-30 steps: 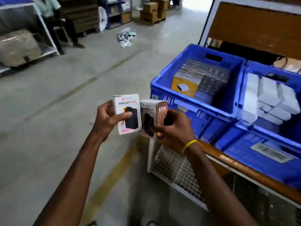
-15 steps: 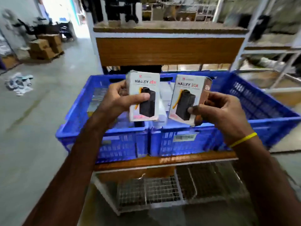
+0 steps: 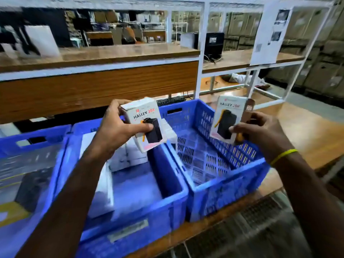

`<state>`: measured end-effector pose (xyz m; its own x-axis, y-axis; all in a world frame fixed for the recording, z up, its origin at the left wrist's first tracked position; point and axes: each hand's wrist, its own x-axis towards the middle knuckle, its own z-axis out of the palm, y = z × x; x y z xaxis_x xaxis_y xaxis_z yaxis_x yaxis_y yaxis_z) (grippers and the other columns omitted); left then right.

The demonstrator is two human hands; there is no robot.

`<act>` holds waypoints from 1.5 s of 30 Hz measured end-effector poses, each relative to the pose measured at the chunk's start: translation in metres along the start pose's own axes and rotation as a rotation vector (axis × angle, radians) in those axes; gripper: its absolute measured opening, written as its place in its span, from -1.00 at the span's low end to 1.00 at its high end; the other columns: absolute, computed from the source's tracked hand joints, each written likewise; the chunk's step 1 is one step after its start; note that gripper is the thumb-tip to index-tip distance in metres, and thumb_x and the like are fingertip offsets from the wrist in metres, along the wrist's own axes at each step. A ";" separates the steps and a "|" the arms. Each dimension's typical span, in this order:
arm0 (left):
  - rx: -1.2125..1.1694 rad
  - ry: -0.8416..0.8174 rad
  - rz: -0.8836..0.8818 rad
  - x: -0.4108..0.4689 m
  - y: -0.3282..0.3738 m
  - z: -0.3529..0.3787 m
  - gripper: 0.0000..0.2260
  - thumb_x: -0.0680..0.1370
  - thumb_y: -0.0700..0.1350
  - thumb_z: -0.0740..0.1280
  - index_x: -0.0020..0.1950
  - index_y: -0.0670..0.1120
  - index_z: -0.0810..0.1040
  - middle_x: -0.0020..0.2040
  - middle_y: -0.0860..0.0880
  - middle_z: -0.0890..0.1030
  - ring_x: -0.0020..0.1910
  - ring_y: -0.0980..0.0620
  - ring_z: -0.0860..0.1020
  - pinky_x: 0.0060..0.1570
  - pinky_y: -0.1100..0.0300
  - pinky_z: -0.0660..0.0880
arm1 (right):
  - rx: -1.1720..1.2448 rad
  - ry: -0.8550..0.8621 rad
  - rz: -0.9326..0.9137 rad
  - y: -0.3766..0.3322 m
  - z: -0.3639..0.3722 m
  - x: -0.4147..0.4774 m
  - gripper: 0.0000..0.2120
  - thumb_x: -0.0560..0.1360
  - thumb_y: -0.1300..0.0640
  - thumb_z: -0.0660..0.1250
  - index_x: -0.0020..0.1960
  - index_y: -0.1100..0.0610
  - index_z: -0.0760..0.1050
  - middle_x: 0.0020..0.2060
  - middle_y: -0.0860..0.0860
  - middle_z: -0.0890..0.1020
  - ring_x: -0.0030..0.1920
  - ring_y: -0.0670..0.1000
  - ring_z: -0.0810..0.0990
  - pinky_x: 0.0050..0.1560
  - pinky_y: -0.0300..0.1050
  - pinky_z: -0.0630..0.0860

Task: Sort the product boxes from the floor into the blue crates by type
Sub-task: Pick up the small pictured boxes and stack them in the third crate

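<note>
My left hand (image 3: 115,131) grips one white cardboard box printed "HALLEY 20K" (image 3: 143,123), thumb across its printed face and fingers curled behind. My right hand (image 3: 260,131) pinches a matching white box with a brown side panel (image 3: 229,118) by its right edge, thumb on the front. Half a second ago I held the two side by side over the seam between crates; now they are well apart, which I take to mean the comparing is done and each is headed for its own place. Both stand with the long axis roughly upright and the printed face toward me, the left one's top leaning left, the right one's top leaning slightly right. The left box hangs over the middle blue plastic crate (image 3: 167,192), which holds white boxes; the right hangs over the blue slotted crate (image 3: 223,192), whose floor shows bare. Farther left a third blue crate (image 3: 37,131) holds blurred dark contents. Beyond stands a brown wooden bench panel (image 3: 93,86).
</note>
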<state>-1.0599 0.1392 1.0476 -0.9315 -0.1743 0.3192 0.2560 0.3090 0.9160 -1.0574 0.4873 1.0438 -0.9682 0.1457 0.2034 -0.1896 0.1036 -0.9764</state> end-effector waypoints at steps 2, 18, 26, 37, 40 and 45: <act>0.062 0.025 0.023 0.025 -0.005 0.019 -0.25 0.10 -0.04 0.71 0.20 0.06 0.46 0.11 -0.07 0.62 0.01 0.11 0.64 -0.09 0.18 0.61 | -0.047 -0.010 0.023 0.011 0.000 0.030 -0.72 0.28 0.44 0.49 -0.05 0.24 0.61 -0.15 0.18 0.71 -0.28 0.04 0.66 -0.37 -0.16 0.58; 0.407 -0.068 0.089 0.142 -0.044 0.108 -0.32 0.12 0.08 0.69 0.15 0.04 0.50 0.04 0.05 0.63 -0.03 0.05 0.60 -0.04 0.12 0.57 | -0.421 -0.032 0.226 0.087 0.025 0.161 -0.62 0.11 0.49 0.52 -0.20 0.16 0.55 -0.18 0.16 0.68 -0.25 0.10 0.62 -0.22 0.14 0.65; 0.591 0.060 0.120 0.174 -0.055 0.153 -0.36 0.20 -0.04 0.67 0.21 -0.01 0.51 0.11 -0.01 0.39 0.02 0.07 0.41 0.00 0.34 0.31 | -0.622 -0.066 0.179 0.111 0.058 0.219 -0.31 -0.01 0.08 0.59 0.12 0.08 0.54 0.00 0.03 0.69 -0.02 0.04 0.67 0.00 0.02 0.65; 0.905 -0.015 -0.014 0.235 -0.103 0.202 -0.36 0.28 -0.06 0.62 0.33 -0.13 0.56 0.22 -0.21 0.57 0.21 -0.18 0.51 0.19 0.09 0.44 | -0.735 -0.391 0.206 0.175 0.082 0.255 -0.56 0.36 0.10 0.50 0.19 0.18 0.52 0.20 0.21 0.61 0.25 0.21 0.55 0.15 -0.03 0.49; 0.927 -0.056 -0.072 0.238 -0.123 0.216 -0.52 0.30 -0.18 0.57 0.20 -0.17 0.62 0.07 -0.21 0.62 0.06 -0.17 0.57 0.00 0.13 0.47 | -0.685 -0.432 0.270 0.194 0.082 0.258 -0.57 0.36 0.14 0.49 0.21 0.18 0.54 0.21 0.21 0.60 0.26 0.20 0.55 0.16 -0.05 0.49; 1.029 -0.111 -0.145 0.245 -0.168 0.225 -0.75 0.29 -0.17 0.42 -0.14 0.09 0.47 -0.02 -0.14 0.52 -0.02 -0.17 0.53 -0.05 0.11 0.44 | -0.640 -0.446 0.327 0.217 0.083 0.258 -0.59 0.34 0.17 0.48 0.18 0.15 0.59 0.15 0.13 0.66 0.20 0.12 0.61 0.10 -0.15 0.50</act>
<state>-1.3895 0.2547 0.9169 -0.9676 -0.2026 0.1508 -0.1553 0.9481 0.2775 -1.3620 0.4658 0.8785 -0.9575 -0.1225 -0.2610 0.1104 0.6805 -0.7244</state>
